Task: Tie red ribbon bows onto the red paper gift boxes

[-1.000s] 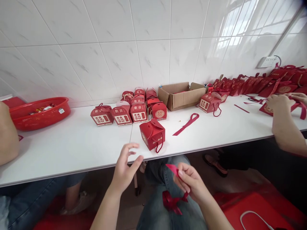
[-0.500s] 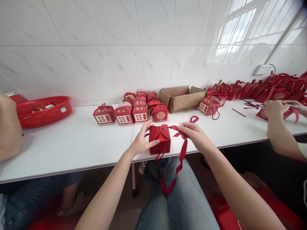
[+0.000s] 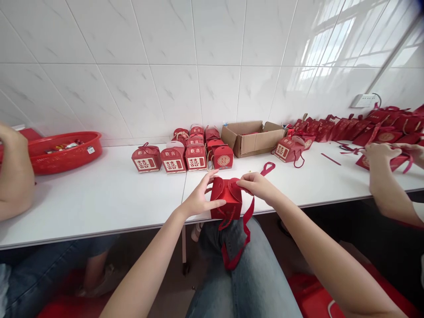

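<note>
A small red gift box (image 3: pixel 226 199) sits at the table's front edge, its rounded flaps folded in at the top and a red cord hanging down its front. My left hand (image 3: pixel 200 197) grips its left side, the thumb lying across the front. At the box's upper right, my right hand (image 3: pixel 257 187) pinches a dark red ribbon (image 3: pixel 247 225) close to the right flap. The ribbon's long tail drops past the table edge onto my lap. What the right fingertips press against is partly hidden.
Several finished red boxes (image 3: pixel 174 160) stand behind. A cardboard carton (image 3: pixel 253 146) is by the wall. A red basin (image 3: pixel 66 161) with small packets stands left, beside a person's arm (image 3: pixel 16 176). On the right another person's hands (image 3: pixel 382 154) work at a red box (image 3: pixel 395 162).
My right hand has moved left with the ribbon, from beside the box up to its right flap. The left hand still holds the box, which sits slightly lower and further right in view.
</note>
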A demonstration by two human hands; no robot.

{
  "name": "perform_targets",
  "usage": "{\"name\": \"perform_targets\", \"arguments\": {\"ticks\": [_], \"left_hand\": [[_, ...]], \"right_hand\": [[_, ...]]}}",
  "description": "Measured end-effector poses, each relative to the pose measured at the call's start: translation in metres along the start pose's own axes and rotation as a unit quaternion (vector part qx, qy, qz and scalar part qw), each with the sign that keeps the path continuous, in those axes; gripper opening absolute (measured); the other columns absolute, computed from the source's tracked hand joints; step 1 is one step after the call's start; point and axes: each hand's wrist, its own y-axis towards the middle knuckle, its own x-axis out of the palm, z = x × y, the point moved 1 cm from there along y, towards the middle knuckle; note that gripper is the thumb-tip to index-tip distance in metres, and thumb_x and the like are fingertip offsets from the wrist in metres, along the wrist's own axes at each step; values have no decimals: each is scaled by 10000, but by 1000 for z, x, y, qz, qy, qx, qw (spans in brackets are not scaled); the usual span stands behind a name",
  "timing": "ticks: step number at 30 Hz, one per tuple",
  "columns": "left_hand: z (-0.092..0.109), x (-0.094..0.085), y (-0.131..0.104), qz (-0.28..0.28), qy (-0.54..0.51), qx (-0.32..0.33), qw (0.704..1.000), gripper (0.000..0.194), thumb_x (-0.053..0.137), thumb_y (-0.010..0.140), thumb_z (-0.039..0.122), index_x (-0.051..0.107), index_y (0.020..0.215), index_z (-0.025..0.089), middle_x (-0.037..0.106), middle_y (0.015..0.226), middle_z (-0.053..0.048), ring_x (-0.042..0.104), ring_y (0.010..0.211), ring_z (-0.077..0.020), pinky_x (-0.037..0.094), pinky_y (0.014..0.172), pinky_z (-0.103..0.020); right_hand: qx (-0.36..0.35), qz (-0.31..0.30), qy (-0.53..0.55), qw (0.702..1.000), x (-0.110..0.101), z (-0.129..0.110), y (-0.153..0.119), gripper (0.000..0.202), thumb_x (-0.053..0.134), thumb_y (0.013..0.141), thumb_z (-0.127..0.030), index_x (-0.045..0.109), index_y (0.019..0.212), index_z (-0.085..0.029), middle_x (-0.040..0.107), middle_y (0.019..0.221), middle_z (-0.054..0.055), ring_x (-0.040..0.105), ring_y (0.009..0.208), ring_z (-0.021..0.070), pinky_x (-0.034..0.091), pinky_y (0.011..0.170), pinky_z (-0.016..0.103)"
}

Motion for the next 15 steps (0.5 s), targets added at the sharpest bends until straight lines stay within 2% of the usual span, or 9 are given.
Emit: {"name": "perform_targets", "arguments": {"ticks": [4, 10, 15], "left_hand": [[3, 0, 1, -5, 26, -12, 1000, 660, 575, 811, 307, 260, 1388, 367, 344, 1426, -64, 327, 1334, -242, 401, 1021, -419], [8, 8, 8, 26, 168, 36, 985, 373, 406, 800, 121, 498, 1142, 235, 371, 1363, -81, 341, 1320, -225, 317, 1097, -404], [24, 13, 15, 33, 256, 69, 964, 225, 406, 824, 152, 520, 1010, 206, 481, 1231, -98, 512, 1147, -231, 453, 959, -379]], "right_hand": [[0, -32, -19, 999, 2, 2, 6, 292, 555, 720, -343, 406, 526, -184, 343, 533, -58, 284, 504, 80, 215, 498, 261], [-15, -73, -7, 997, 1, 5, 7, 323, 576, 729, -407, 426, 552, -181, 333, 554, -58, 260, 521, 83, 197, 493, 260], [-33, -88, -2, 996, 1, 6, 7, 335, 578, 741, -420, 427, 562, -180, 325, 562, -58, 260, 532, 84, 195, 497, 259]]}}
